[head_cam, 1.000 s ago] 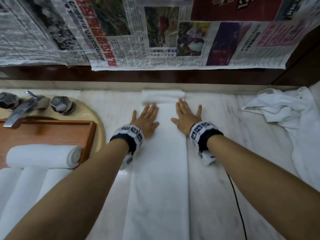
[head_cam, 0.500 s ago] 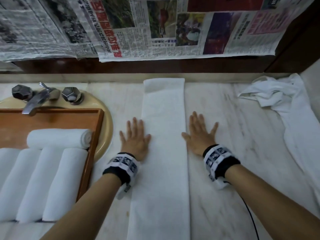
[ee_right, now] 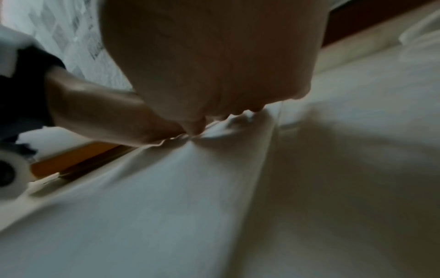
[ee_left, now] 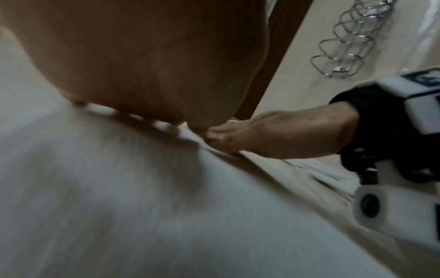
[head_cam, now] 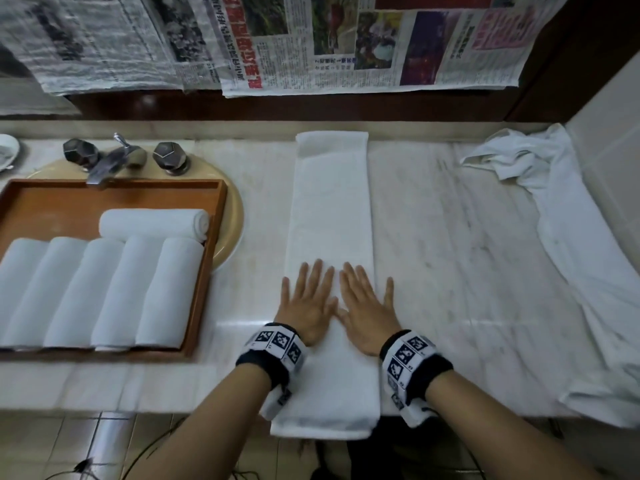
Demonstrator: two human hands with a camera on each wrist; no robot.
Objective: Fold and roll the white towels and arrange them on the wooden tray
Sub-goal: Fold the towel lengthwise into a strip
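- Smoothing is the step in hand, by my reading: the left hand [head_cam: 304, 306] and the right hand [head_cam: 363, 310] lie flat and side by side on the folded towel [head_cam: 332, 209], fingers spread and straight, pinching nothing.
- That towel is a long narrow strip running from the back of the marble counter [head_cam: 450, 237] to its front edge, where the near end overhangs (a soft, matte, slightly ribbed cloth, puckered just at the thumbs in the wrist views).
- Next, I judge, comes the rolling: one end must be turned over tightly and kept square, so the roll matches the others.
- Six rolled towels [head_cam: 114, 292] already sit in the wooden tray [head_cam: 214, 271], plump cylinders, five in a row and one crosswise behind.
- A crumpled white towel [head_cam: 554, 202] waits at the right.
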